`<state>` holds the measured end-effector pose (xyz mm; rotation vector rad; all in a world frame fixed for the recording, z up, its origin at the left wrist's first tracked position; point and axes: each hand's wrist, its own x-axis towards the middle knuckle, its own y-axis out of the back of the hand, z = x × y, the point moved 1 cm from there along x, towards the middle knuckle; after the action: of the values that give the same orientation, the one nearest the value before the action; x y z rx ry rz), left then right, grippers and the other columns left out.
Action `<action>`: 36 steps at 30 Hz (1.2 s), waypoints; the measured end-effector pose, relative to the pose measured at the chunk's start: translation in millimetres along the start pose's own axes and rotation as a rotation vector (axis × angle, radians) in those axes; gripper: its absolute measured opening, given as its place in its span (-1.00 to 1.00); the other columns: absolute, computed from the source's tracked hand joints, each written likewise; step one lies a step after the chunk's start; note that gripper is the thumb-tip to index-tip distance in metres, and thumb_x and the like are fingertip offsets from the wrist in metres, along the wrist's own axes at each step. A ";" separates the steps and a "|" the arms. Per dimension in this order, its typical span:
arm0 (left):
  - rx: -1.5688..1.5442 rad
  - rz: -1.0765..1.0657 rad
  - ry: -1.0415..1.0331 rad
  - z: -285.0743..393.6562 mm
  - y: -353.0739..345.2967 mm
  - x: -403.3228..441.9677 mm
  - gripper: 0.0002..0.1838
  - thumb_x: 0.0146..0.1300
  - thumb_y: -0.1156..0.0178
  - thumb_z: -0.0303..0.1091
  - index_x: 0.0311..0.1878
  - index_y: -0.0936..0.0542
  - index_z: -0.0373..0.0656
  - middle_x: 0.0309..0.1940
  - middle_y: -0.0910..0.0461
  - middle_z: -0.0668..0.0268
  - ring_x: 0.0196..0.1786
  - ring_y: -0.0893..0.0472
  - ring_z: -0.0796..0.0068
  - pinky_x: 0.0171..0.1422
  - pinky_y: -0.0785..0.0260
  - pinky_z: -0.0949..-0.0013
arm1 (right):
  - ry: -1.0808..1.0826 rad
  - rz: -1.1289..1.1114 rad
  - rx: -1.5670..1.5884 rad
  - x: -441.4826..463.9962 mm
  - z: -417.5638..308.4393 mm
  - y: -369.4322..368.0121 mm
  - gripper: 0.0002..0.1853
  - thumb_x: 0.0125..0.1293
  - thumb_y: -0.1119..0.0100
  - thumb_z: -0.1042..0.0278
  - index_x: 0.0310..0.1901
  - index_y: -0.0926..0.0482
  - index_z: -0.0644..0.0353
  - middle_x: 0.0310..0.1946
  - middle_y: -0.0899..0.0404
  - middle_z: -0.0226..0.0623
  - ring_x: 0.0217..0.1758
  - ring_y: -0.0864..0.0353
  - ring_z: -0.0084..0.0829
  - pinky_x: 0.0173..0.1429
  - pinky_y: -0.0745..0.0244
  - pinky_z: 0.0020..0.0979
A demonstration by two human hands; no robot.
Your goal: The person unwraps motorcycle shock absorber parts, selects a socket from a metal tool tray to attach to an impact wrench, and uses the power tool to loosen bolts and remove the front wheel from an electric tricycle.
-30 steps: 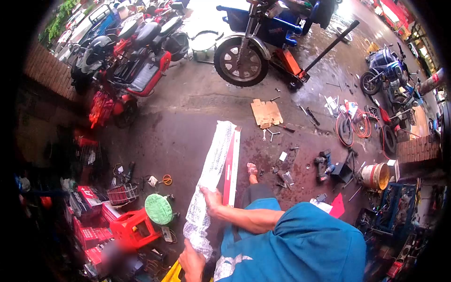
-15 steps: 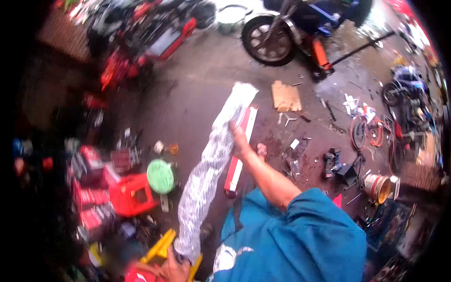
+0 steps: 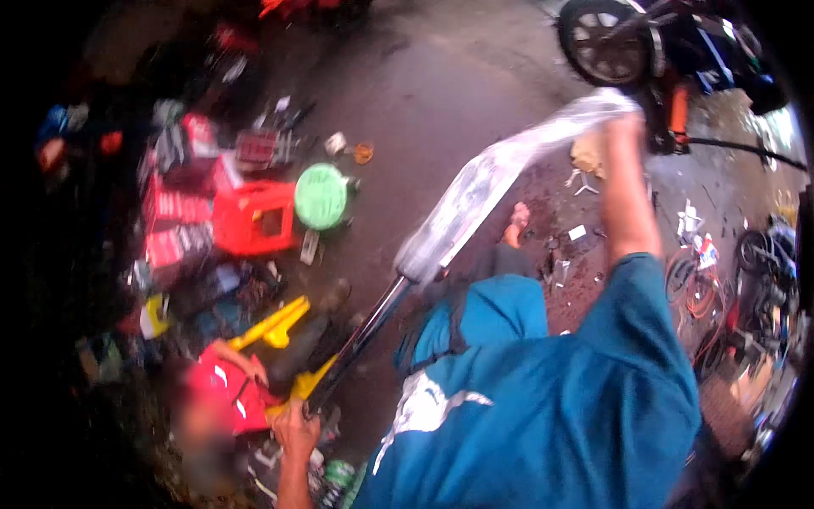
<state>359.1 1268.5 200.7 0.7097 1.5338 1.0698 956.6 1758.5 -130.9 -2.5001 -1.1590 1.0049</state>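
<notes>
A long, shiny dark metal tube [image 3: 370, 320] slants up from the lower left. My left hand [image 3: 297, 431] is closed round its lower end. Clear, crinkled plastic wrap [image 3: 483, 182] covers the upper part and stretches towards the top right. At the wrap's far end my right hand [image 3: 625, 131], arm outstretched, is closed on the plastic, though motion blurs the fingers. The wrap hides the tube's upper end.
A person in red [image 3: 225, 390] sits at lower left near a yellow stand [image 3: 275, 327]. A green round stool [image 3: 321, 196] and red stool [image 3: 254, 219] stand at left. A motorcycle wheel [image 3: 606, 42] is at top right; scattered parts and hoses [image 3: 699, 284] lie right.
The wrap has slid up off the lower part of the tube, baring dark metal. My right hand has moved up and right with it; my left hand stays at the lower end. The view has shifted left.
</notes>
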 end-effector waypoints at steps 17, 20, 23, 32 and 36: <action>-0.012 -0.041 -0.159 9.8 -10.3 37.8 -0.62 -0.17 -0.33 -0.46 -0.20 -0.48 -0.13 -0.44 -0.58 0.17 -0.36 -0.59 0.05 -0.23 -0.42 0.07 | -0.195 -0.233 -0.495 -10.8 22.8 159.7 -0.27 0.28 -0.17 -0.22 0.36 -0.29 0.02 0.30 -0.33 -0.29 0.23 -0.40 -0.08 0.22 -0.36 0.12; 0.027 -0.060 -0.139 10.9 -3.9 40.0 -0.59 -0.18 -0.34 -0.45 -0.18 -0.48 -0.14 -0.43 -0.57 0.17 -0.32 -0.60 0.06 -0.20 -0.42 0.06 | -0.532 -0.314 -0.563 -107.3 135.2 77.1 -0.20 0.20 -0.24 -0.28 0.31 -0.33 0.11 0.24 -0.42 -0.26 0.14 -0.51 -0.23 0.20 -0.43 -0.09; 0.077 -0.096 -0.085 4.7 3.1 24.3 -0.60 -0.20 -0.32 -0.47 -0.18 -0.50 -0.14 -0.44 -0.56 0.19 -0.32 -0.59 0.07 -0.18 -0.39 0.06 | -0.751 -0.332 -0.138 -167.0 179.9 22.6 -0.43 0.26 -0.21 -0.21 0.00 -0.53 0.20 -0.11 -0.65 -0.27 -0.05 -0.61 -0.29 0.16 -0.45 -0.20; 0.087 -0.197 0.031 -63.7 4.1 -21.5 -0.66 -0.21 -0.27 -0.46 -0.24 -0.55 -0.16 -0.47 -0.59 0.11 -0.44 -0.60 0.05 -0.32 -0.42 0.14 | 0.271 0.079 -1.560 -16.4 74.8 155.8 -0.47 0.41 0.06 -0.12 -0.04 -0.64 0.23 -0.14 -0.66 -0.01 -0.05 -0.61 -0.18 0.09 -0.44 -0.24; -0.330 -0.344 0.174 -60.0 -92.7 15.2 -0.69 -0.06 -0.24 -0.35 -0.18 -0.56 -0.16 -0.38 -0.64 -0.05 -0.33 -0.65 -0.04 -0.17 -0.47 0.05 | 0.337 0.352 -1.547 -81.8 19.4 225.7 -0.29 0.33 0.08 -0.30 -0.04 -0.60 0.34 -0.04 -0.58 0.13 0.09 -0.53 0.15 0.20 -0.38 -0.05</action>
<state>306.9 1227.7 111.1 0.1211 1.5082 1.1039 1040.6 1545.4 -205.0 -3.7609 -1.7464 -0.7253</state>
